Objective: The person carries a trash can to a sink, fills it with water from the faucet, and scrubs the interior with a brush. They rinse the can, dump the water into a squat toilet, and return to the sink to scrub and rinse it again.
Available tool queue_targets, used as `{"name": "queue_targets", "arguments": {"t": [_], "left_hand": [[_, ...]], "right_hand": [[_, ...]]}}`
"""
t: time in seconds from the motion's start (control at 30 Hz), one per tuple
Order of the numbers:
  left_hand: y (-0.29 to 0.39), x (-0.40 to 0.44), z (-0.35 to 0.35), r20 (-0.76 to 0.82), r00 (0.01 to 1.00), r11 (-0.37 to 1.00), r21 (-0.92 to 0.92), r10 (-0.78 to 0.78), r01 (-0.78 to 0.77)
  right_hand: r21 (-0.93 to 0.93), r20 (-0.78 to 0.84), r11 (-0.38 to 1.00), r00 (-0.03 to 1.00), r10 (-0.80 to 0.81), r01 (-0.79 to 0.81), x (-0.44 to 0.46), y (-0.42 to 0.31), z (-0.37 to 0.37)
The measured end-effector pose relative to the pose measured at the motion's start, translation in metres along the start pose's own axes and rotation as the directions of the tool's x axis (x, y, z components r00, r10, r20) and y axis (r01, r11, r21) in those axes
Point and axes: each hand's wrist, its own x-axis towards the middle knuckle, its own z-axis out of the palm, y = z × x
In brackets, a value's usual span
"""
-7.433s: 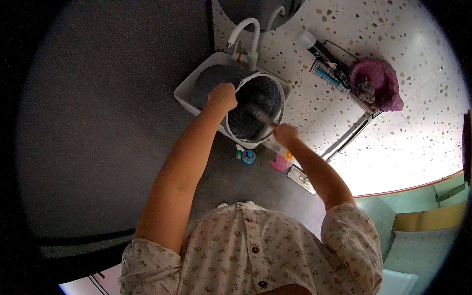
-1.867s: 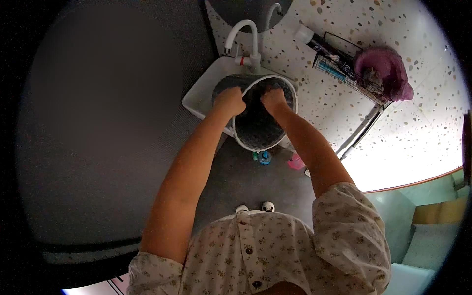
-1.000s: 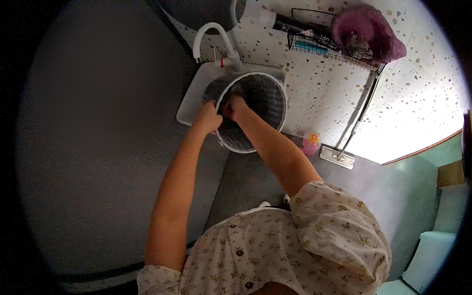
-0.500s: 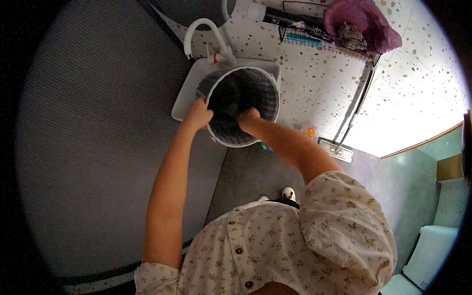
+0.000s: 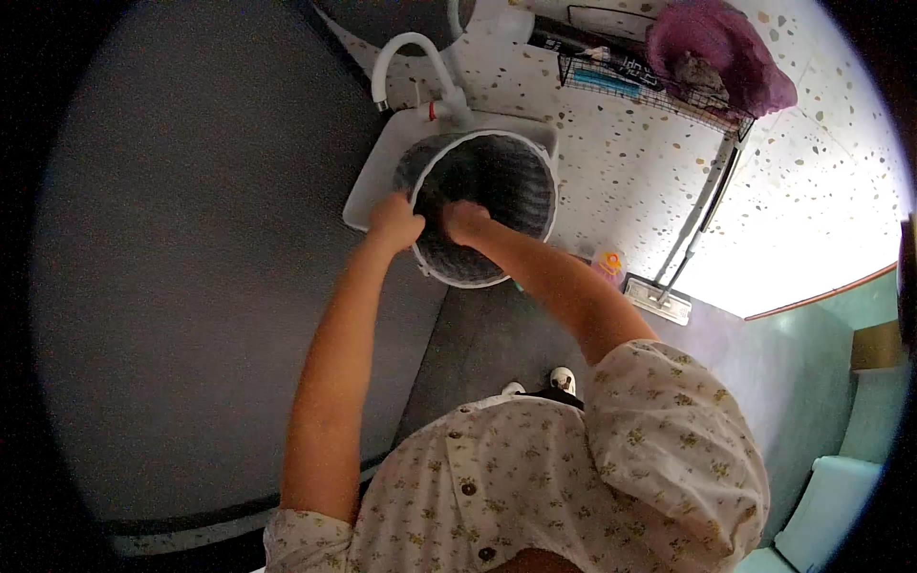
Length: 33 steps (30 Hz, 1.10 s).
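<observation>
A round, deep basket (image 5: 531, 181) with a dark ribbed inside and a white rim stands tilted over the white sink (image 5: 368, 186). At the rim's left side, my left hand (image 5: 394, 223) is closed around the edge. My right hand (image 5: 465, 222) reaches inside the basket, near its left inner wall, with the fingers curled. What it holds, if anything, is hidden in the dark. Behind the basket, the white faucet (image 5: 417, 43) curves over the sink's back left corner.
A dark grey panel (image 5: 210, 248) fills the left side. On the speckled wall hangs a wire rack (image 5: 659, 107) with a purple bag (image 5: 712, 43). A flat mop (image 5: 659, 298) leans at right beside a bottle (image 5: 609, 265). A mirror (image 5: 392, 21) is above the faucet.
My right hand has moved left inside the basket, closer to my left hand. My left hand keeps its hold on the rim. The whole view has shifted slightly.
</observation>
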Motion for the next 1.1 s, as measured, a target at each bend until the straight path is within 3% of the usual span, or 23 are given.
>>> {"name": "queue_targets", "arguments": {"t": [0.2, 0.27, 0.37, 0.47, 0.57, 0.6, 0.67, 0.7, 0.77, 0.9, 0.97, 1.1], "left_hand": [[0.008, -0.012, -0.004, -0.047, 0.999, 0.999, 0.03, -0.024, 0.025], [-0.007, -0.001, 0.003, -0.03, 0.993, 0.993, 0.007, -0.116, 0.117], [-0.008, -0.004, 0.005, -0.054, 0.997, 0.998, 0.014, -0.053, 0.054], [-0.025, 0.008, 0.016, -0.081, 0.993, 0.996, -0.004, 0.091, -0.091], [-0.016, 0.0, 0.009, -0.067, 0.993, 0.993, 0.072, 0.101, -0.096], [-0.011, -0.005, 0.005, -0.069, 0.993, 0.993, 0.075, 0.096, -0.09], [0.002, -0.011, -0.001, 0.049, 0.986, 0.976, -0.138, -0.161, 0.167], [-0.002, -0.009, 0.002, 0.048, 0.985, 0.975, -0.143, -0.164, 0.169], [-0.011, -0.003, 0.008, -0.02, 1.0, 0.999, 0.036, -0.022, 0.022], [-0.014, 0.001, 0.011, 0.03, 0.997, 0.997, -0.049, -0.066, 0.067], [-0.008, -0.005, 0.006, 0.013, 0.998, 0.998, 0.045, -0.054, 0.053], [-0.002, -0.01, 0.005, 0.007, 0.997, 0.995, 0.065, -0.074, 0.074]], "right_hand": [[-0.053, -0.057, 0.998, 0.997, 0.041, -0.045, -0.017, 0.009, 0.006], [-0.142, 0.087, 0.988, 0.993, 0.079, -0.066, -0.026, 0.01, 0.005], [-0.315, 0.202, 0.949, 0.978, 0.051, 0.015, -0.019, 0.017, 0.015], [-0.296, 0.183, 0.955, 0.98, 0.076, -0.019, 0.009, 0.012, 0.017], [-0.203, 0.151, 0.975, 0.981, 0.121, -0.089, 0.001, 0.005, 0.002], [-0.201, 0.152, 0.976, 0.982, 0.115, -0.083, -0.003, 0.007, 0.01], [-0.132, 0.01, 0.984, 0.993, 0.12, -0.117, -0.014, 0.026, 0.029], [-0.138, 0.013, 0.984, 0.993, 0.118, -0.115, -0.015, 0.03, 0.029], [-0.174, 0.024, 0.983, 0.998, 0.061, -0.056, -0.014, 0.037, 0.03], [-0.243, 0.198, 0.965, 0.969, 0.147, -0.096, -0.01, 0.017, -0.003], [-0.166, 0.099, 0.975, 0.981, 0.168, -0.151, -0.002, 0.027, 0.009], [-0.199, -0.01, 0.97, 0.99, 0.139, -0.138, -0.022, 0.038, 0.024]]}}
